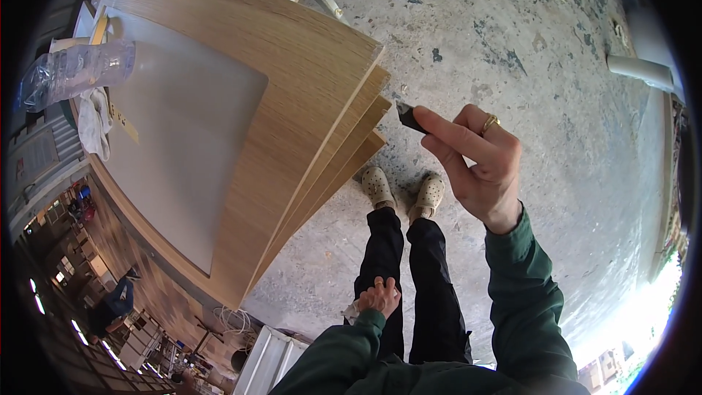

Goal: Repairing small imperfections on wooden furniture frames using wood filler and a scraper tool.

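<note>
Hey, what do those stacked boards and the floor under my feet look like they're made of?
The stacked boards look like wood-veneer or laminate panels: light oak grain, smooth matt faces, thin layered edges. The floor appears to be bare concrete: grey, rough, with dark worn patches.

The dark blade [409, 117] is disappearing behind the right hand [479, 164] — its handle hidden; the left hand [379, 297] is covering something pale — too small to identify.

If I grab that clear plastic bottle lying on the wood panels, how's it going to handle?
The clear plastic bottle looks crumpled and mostly empty, so probably light and squashy. Lying on its side on the top wood panel, it may roll when nudged.
</note>
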Motion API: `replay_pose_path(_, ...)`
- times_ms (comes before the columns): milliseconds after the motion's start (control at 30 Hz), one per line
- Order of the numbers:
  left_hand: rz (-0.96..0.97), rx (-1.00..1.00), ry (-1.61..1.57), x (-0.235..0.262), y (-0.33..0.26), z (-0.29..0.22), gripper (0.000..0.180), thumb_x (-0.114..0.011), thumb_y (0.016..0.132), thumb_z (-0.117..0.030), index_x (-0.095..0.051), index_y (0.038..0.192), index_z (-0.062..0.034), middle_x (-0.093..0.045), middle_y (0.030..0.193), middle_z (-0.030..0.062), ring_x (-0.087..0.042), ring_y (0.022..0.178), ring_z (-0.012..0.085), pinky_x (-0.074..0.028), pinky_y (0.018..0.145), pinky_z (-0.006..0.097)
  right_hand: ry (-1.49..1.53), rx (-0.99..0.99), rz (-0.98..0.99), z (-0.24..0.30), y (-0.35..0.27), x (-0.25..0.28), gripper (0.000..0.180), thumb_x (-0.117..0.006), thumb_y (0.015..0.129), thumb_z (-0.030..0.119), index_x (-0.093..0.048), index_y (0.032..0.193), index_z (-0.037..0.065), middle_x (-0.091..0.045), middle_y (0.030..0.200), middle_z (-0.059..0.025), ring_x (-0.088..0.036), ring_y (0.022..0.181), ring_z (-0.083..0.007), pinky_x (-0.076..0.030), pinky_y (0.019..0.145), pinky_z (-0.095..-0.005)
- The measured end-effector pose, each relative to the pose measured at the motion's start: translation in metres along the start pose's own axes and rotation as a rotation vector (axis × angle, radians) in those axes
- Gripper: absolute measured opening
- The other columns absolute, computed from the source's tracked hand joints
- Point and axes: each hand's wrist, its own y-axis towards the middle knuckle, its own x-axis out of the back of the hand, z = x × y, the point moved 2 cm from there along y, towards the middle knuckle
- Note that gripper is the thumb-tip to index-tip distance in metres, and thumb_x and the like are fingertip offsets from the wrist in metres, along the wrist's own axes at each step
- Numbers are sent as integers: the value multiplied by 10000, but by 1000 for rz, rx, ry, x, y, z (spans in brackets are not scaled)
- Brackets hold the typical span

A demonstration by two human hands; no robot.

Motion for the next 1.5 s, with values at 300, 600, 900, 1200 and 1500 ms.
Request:
replay_pose_path(300,-13,-9,-4,2,1,2,205,-603,739,-262,-454,816,-143,-503,734,79,-541,443,244,-430,376,373,-95,92,-50,-14,-15,-25,395,-756,659,76,-688,1040,154,-405,571,-20,-431,457,-138,-353,403,-294)
replay_pose_path(600,-23,-8,2,0,0,4,216,-609,732,-258,-454,830,-144,-507,740,81,-540,442,246,-424,373,372,148,-17,-27,-10,-17,-13,377,-739,682,18,-678,1046,93,-505,614,-39,-455,491,-126,-363,435,-278)
replay_pose_path(900,-29,-4,-5,0,-2,3,229,-618,724,-259,-452,832,-144,-508,733,81,-538,440,243,-423,376,369,-61,10,182,2,24,10,224,-720,736,133,-721,954,184,-465,542,17,-402,440,-103,-336,404,-284)
replay_pose_path(1200,-7,-1,5,0,-2,1,234,-614,735,-273,-462,858,-143,-510,739,83,-545,450,244,-432,385,365,-174,168,271,-1,29,12,334,-739,668,35,-714,985,135,-397,549,-5,-397,471,-107,-299,419,-282)
replay_pose_path(1500,36,1,-7,-2,-1,0,238,-606,748,-291,-463,872,-145,-516,751,87,-550,456,250,-442,393,370,-226,243,262,-2,24,10,317,-740,676,84,-715,983,157,-423,558,-14,-443,472,-130,-334,412,-282)
